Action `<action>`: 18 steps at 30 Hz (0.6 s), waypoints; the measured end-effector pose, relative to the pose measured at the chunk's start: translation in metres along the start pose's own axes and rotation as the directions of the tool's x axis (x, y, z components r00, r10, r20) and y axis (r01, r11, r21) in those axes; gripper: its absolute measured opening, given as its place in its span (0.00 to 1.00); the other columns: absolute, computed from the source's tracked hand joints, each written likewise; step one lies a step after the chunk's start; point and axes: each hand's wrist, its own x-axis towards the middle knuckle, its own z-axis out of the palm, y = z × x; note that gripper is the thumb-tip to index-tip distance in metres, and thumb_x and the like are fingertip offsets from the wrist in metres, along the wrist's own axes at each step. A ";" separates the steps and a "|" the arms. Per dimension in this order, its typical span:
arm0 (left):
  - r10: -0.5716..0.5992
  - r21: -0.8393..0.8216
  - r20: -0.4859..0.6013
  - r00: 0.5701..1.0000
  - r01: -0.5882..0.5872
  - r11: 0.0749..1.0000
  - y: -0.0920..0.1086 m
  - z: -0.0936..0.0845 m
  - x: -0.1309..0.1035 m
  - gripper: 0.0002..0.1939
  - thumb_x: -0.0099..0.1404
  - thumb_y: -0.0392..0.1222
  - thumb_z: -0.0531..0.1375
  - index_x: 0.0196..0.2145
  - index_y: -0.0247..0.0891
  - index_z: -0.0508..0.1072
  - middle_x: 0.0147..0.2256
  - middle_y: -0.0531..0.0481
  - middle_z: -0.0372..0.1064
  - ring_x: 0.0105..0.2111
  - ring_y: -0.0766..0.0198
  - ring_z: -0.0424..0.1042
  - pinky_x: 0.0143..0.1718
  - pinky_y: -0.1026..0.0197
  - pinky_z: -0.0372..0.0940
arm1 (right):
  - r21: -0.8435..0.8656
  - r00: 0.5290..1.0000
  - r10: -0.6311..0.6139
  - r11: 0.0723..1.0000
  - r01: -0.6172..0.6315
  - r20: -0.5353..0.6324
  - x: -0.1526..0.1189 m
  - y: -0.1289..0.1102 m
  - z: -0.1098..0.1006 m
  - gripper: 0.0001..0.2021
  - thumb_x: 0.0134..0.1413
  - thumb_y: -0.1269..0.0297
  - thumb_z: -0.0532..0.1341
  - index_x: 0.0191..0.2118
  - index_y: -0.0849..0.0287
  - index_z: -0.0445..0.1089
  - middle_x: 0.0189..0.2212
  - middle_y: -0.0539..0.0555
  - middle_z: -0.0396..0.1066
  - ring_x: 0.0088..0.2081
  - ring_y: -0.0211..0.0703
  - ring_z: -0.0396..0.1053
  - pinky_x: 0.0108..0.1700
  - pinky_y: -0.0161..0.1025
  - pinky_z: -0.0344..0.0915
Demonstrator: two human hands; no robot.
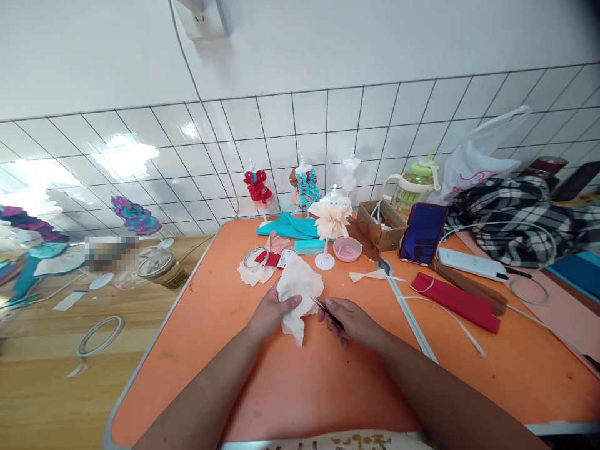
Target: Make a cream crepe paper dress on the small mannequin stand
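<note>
Pale crumpled paper or thin cloth (300,284) is pinched in my left hand (272,312), its lower end hanging over the orange table (300,394). My right hand (349,322) is closed around small dark scissors (330,312), whose tips touch the right edge of the pale sheet. Just beyond stands a small white dress form (325,260) wearing a cream ruffled piece (332,220). Beside it are a pink bowl (347,249) and a folded turquoise piece (309,247). A tape roll (255,259) lies on pale scraps to the left.
Dress forms in red (257,187) and turquoise (308,187) stand by the tiled wall. A cardboard box (384,226), propped phone (423,232), green-lidded jug (415,184) and red folded strip (454,302) are at right. A jar (164,270) stands on the wooden table at left.
</note>
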 end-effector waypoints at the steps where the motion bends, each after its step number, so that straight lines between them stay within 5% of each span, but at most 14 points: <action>1: 0.004 -0.021 0.004 1.000 -0.004 1.000 0.000 0.001 0.000 0.20 0.56 0.45 0.65 0.43 0.32 0.69 0.36 0.41 0.73 0.32 0.58 0.72 0.34 0.59 0.64 | -0.014 1.000 0.006 1.000 -0.006 -0.003 0.000 0.000 0.000 0.24 0.58 0.41 0.46 0.33 0.58 0.66 0.17 0.45 0.57 0.15 0.31 0.54 0.15 0.29 0.60; 12: -0.028 -0.100 0.068 0.997 0.035 0.994 0.000 0.005 -0.001 0.18 0.57 0.40 0.64 0.44 0.34 0.69 0.39 0.41 0.72 0.37 0.58 0.71 0.41 0.57 0.64 | -0.251 0.987 -0.036 0.968 -0.004 -0.155 0.000 0.003 -0.001 0.24 0.60 0.44 0.44 0.32 0.57 0.66 0.19 0.47 0.57 0.21 0.35 0.58 0.15 0.27 0.58; 18: -0.017 -0.120 0.065 0.998 0.025 0.992 0.003 0.006 -0.002 0.24 0.55 0.40 0.65 0.49 0.36 0.68 0.42 0.41 0.71 0.38 0.57 0.71 0.40 0.57 0.64 | -0.255 0.994 -0.005 0.967 -0.023 -0.110 -0.001 0.002 0.000 0.24 0.60 0.44 0.43 0.32 0.57 0.66 0.19 0.47 0.57 0.21 0.35 0.58 0.16 0.28 0.58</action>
